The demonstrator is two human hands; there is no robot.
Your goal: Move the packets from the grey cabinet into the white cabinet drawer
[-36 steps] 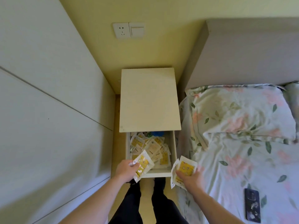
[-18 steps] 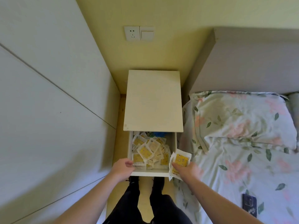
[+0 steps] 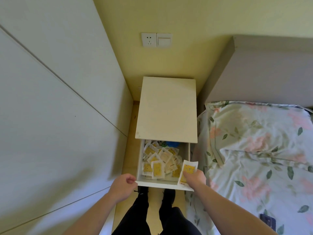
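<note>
The white cabinet [image 3: 166, 109] stands against the wall with its top drawer [image 3: 162, 185] pulled out toward me. Several yellow-and-white packets [image 3: 158, 161] lie heaped inside the drawer. My right hand [image 3: 194, 178] pinches a small stack of packets [image 3: 188, 170] over the drawer's front right corner. My left hand [image 3: 124, 185] is at the drawer's front left corner, fingers loosely curled, holding nothing. The grey cabinet is out of view.
A bed with a floral pillow [image 3: 257, 133] and sheet fills the right side, with a dark phone [image 3: 268, 222] lying on it. A pale wardrobe wall [image 3: 50, 116] runs along the left. A socket and switch [image 3: 156, 39] sit on the yellow wall. My legs stand below the drawer.
My left hand dropped its packet into the drawer and now holds nothing at the front left corner. My right hand brought its packets over the drawer's front right corner.
</note>
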